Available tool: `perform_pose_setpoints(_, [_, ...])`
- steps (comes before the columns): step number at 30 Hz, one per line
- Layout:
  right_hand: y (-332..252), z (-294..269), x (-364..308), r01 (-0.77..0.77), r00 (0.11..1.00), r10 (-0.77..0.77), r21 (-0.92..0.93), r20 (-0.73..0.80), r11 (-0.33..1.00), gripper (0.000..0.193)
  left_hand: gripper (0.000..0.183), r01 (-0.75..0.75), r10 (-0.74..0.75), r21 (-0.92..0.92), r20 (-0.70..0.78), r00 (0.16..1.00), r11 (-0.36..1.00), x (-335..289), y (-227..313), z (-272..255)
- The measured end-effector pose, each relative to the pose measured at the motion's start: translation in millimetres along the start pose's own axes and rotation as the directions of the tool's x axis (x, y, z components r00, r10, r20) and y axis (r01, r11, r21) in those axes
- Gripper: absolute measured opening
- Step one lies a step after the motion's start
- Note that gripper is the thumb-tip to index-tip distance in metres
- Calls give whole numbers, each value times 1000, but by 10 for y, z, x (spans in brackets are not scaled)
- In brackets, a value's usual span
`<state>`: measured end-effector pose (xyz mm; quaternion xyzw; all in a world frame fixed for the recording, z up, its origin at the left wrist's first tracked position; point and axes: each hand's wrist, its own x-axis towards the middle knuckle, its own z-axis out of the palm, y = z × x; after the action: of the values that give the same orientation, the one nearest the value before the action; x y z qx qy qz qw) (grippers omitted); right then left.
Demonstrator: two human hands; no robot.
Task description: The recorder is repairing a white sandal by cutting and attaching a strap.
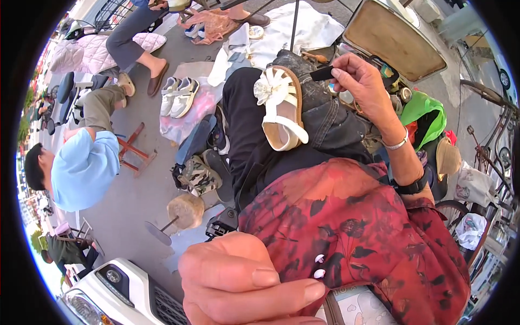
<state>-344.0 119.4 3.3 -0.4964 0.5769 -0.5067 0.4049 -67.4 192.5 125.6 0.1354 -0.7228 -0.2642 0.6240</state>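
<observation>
My right hand (360, 84) is raised over my right thigh and pinches a short black strip (322, 74) between thumb and fingers. A child's white sandal (283, 111) rests on my lap, its toe side bearing a white flower and its heel towards me. Neither hand touches it. Beneath my right hand lies a worn dark cloth (330, 116) over the leg. My left hand (244, 279) is large and close at the lower edge, with its fingers curled together in front of my red patterned shirt. Whatever its fingertips hold, if anything, is hidden.
White sneakers (180, 97) stand on a mat to the left, above camouflage shoes (199, 176) and a round wooden block (186, 210). Tools and a green bag (425, 118) lie at right. A person in light blue (85, 168) sits left, near a white vehicle (122, 292).
</observation>
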Motion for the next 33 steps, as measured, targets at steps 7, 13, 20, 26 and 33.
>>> perform_pose_setpoints(7, [0, -64, -48, -6, 1000, 5, 39, 16, 999, 13, 39, 175, -376, 435, 434, 818, 883, -330, -1359, 55])
perform_pose_setpoints(13, [-38, -93, -162, -58, 994, 55, 28, 91, 998, 10, 20, 12, -346, 529, 538, 768, 848, -704, -1739, 204])
perform_pose_setpoints(20, [-145, -24, -145, -71, 985, 66, 25, 160, 997, 11, 22, 345, -563, 487, 426, 708, 803, -618, -1702, 281])
perform_pose_setpoints(26, [-90, -19, -118, -66, 981, 55, 51, 186, 997, 10, 26, 5, -370, 523, 595, 714, 852, -714, -1807, 218])
perform_pose_setpoints(33, [-165, 49, -106, -85, 971, 79, 15, 227, 996, 9, 15, 643, -713, 311, 263, 650, 700, -633, -1814, 292])
